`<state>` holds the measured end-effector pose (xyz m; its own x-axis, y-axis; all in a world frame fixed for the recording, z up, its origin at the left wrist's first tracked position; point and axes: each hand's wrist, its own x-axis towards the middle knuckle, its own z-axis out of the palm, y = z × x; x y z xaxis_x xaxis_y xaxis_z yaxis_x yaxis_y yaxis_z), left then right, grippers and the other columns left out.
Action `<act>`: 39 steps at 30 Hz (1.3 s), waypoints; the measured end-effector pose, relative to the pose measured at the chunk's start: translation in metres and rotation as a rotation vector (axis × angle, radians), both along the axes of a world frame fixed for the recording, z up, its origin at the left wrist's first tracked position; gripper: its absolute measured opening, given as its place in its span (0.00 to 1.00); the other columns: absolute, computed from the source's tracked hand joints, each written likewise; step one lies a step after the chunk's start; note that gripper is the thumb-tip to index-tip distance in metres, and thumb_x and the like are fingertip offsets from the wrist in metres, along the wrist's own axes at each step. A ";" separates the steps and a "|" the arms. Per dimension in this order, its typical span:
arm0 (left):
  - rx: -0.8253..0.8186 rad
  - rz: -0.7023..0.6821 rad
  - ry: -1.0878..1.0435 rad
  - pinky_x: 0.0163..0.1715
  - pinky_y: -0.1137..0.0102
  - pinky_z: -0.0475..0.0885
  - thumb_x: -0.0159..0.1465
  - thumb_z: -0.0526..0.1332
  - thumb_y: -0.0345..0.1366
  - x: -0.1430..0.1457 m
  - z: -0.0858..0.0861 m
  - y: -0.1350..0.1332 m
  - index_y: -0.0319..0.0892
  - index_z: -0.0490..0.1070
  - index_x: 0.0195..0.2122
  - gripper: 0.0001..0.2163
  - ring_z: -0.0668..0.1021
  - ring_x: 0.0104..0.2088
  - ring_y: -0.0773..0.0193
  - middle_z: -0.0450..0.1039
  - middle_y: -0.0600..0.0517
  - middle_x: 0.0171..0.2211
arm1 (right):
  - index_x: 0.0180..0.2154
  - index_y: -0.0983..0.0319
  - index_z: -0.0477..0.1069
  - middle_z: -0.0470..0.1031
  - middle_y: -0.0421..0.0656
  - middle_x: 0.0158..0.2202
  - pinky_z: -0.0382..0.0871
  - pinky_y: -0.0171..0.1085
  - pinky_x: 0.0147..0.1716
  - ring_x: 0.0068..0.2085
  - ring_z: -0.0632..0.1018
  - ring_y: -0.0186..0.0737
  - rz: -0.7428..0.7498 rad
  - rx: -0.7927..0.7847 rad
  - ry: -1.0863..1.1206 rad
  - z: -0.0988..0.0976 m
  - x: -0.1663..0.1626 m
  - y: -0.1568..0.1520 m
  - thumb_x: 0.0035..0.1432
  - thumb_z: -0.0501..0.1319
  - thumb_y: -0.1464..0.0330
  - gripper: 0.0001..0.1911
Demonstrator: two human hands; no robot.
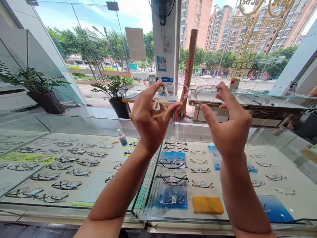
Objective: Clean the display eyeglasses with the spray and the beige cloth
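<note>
The box (208,205) is yellow-orange in colour. To its left, one sheet (170,190) is blue; to its right, another sheet (276,210) is blue also. Beyond the box, the spectacles (192,89) are pale, the cloth (159,107) is cream with tan, and the bottle (122,137) is white with a blue-green label.
</note>
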<state>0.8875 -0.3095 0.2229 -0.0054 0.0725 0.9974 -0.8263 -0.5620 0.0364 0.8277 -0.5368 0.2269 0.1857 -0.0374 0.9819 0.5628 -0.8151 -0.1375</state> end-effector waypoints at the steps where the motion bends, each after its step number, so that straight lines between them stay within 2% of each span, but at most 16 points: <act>1: -0.001 0.004 -0.010 0.59 0.55 0.77 0.68 0.75 0.52 0.000 0.000 0.000 0.54 0.71 0.71 0.32 0.81 0.64 0.45 0.79 0.45 0.64 | 0.76 0.52 0.65 0.81 0.51 0.67 0.82 0.62 0.60 0.64 0.83 0.62 0.003 0.000 0.007 0.000 0.001 0.000 0.74 0.65 0.55 0.34; 6: -0.022 -0.008 0.042 0.58 0.53 0.80 0.68 0.75 0.52 -0.010 0.002 -0.004 0.57 0.72 0.69 0.30 0.79 0.66 0.45 0.79 0.46 0.65 | 0.76 0.54 0.64 0.80 0.54 0.67 0.84 0.63 0.57 0.61 0.85 0.62 0.045 0.039 0.051 -0.002 0.004 0.003 0.74 0.64 0.54 0.35; 12: -0.073 0.105 0.053 0.55 0.50 0.82 0.66 0.75 0.54 -0.017 0.005 -0.010 0.56 0.75 0.66 0.28 0.82 0.61 0.45 0.82 0.46 0.62 | 0.75 0.55 0.66 0.80 0.56 0.67 0.85 0.62 0.54 0.58 0.85 0.60 0.047 0.052 0.066 -0.002 0.004 0.006 0.74 0.63 0.55 0.33; 19: -0.118 -0.060 0.139 0.57 0.50 0.81 0.66 0.76 0.52 -0.006 0.002 -0.008 0.56 0.74 0.68 0.30 0.82 0.61 0.45 0.79 0.46 0.67 | 0.75 0.54 0.63 0.76 0.56 0.69 0.85 0.59 0.51 0.58 0.84 0.60 0.077 0.052 0.104 0.000 0.000 0.010 0.73 0.64 0.53 0.35; 26: -0.146 -0.117 0.171 0.52 0.52 0.83 0.67 0.75 0.49 0.018 0.000 -0.006 0.59 0.75 0.68 0.28 0.85 0.54 0.50 0.79 0.48 0.68 | 0.78 0.52 0.57 0.71 0.57 0.72 0.85 0.60 0.52 0.64 0.80 0.63 0.126 -0.010 0.137 0.000 -0.003 0.015 0.73 0.64 0.54 0.39; 30: -0.142 -0.142 0.216 0.49 0.53 0.83 0.67 0.75 0.52 0.030 -0.001 -0.003 0.58 0.73 0.69 0.30 0.84 0.57 0.49 0.76 0.46 0.70 | 0.79 0.49 0.54 0.69 0.55 0.74 0.84 0.65 0.55 0.68 0.78 0.65 0.133 -0.034 0.165 0.000 -0.004 0.018 0.71 0.66 0.54 0.43; 35: -0.089 -0.143 0.174 0.52 0.54 0.82 0.67 0.74 0.51 0.035 -0.002 -0.001 0.56 0.71 0.71 0.32 0.81 0.65 0.47 0.76 0.44 0.70 | 0.80 0.49 0.52 0.67 0.55 0.75 0.81 0.69 0.59 0.72 0.73 0.68 0.141 -0.045 0.148 0.000 -0.004 0.019 0.72 0.65 0.55 0.43; 39: -0.104 -0.122 0.198 0.52 0.54 0.83 0.68 0.73 0.50 0.032 -0.001 -0.002 0.58 0.72 0.71 0.30 0.82 0.64 0.50 0.77 0.47 0.70 | 0.80 0.46 0.52 0.66 0.54 0.76 0.81 0.68 0.58 0.72 0.72 0.69 0.127 -0.033 0.160 0.002 -0.008 0.022 0.71 0.66 0.57 0.43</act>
